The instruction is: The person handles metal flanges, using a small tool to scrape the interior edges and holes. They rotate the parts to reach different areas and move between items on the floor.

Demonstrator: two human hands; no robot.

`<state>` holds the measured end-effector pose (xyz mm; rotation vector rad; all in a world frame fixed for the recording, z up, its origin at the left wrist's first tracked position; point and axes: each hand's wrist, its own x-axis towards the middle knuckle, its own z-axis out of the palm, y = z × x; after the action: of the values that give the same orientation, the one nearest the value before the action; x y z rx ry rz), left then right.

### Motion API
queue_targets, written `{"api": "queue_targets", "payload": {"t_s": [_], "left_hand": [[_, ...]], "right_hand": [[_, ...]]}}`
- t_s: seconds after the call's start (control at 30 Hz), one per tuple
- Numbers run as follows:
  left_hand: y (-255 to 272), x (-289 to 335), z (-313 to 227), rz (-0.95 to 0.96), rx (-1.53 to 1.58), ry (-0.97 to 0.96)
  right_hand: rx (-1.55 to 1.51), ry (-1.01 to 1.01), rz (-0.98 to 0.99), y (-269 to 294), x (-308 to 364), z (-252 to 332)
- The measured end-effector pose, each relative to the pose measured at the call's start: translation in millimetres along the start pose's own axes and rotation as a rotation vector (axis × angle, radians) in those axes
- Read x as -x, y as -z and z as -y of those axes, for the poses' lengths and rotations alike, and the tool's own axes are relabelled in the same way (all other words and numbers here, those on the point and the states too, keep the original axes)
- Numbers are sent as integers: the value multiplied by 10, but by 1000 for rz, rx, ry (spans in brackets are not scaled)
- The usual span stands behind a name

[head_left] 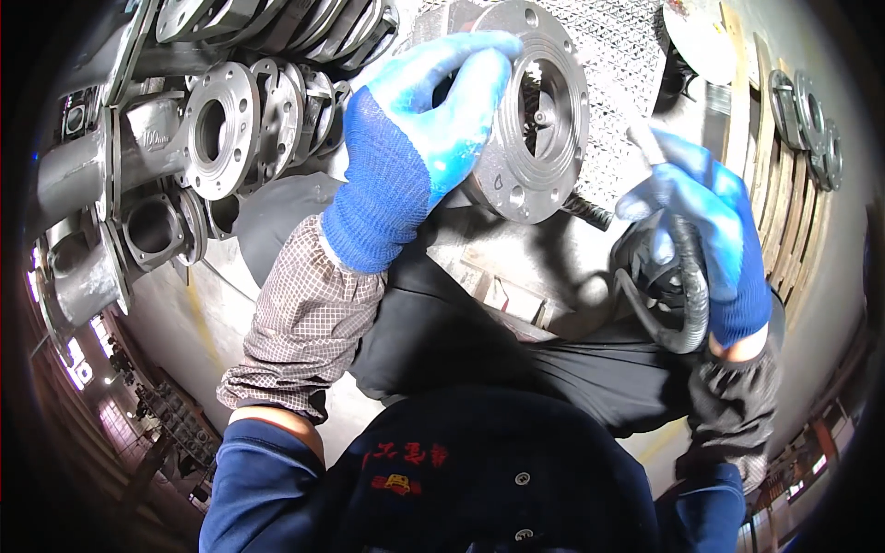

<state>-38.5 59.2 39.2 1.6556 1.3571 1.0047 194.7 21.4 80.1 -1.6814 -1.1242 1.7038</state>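
A gap lies between flanged casting (542,184) and right grip (705,212); stacked flanged pipes (241,124) bar the left side

I saw a wooden pallet (800,217) made of long, thin boards. The floor (157,318) in the room was pale grey. Well to the left of the pallet, a yellow stripe (201,318) ran along the ground. Even farther left of the pallet, bright windows (81,367) shone white, far away. Near the pallet, on its left, strong light fell on a criss-cross surface (616,69) and made it look almost white.
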Motion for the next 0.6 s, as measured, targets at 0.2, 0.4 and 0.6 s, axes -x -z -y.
{"api": "queue_targets", "payload": {"t_s": [0.2,0.4,0.6], "left_hand": [[56,-3,-24,98,-38,-95],[32,30,-175,172,131,18],[-20,12,-167,144,84,-58]], "right_hand": [[-491,180,170,-447,79,-40],[-948,-76,596,-708,-92,-135],[-808,-127,625,-724,-83,-83]]}}
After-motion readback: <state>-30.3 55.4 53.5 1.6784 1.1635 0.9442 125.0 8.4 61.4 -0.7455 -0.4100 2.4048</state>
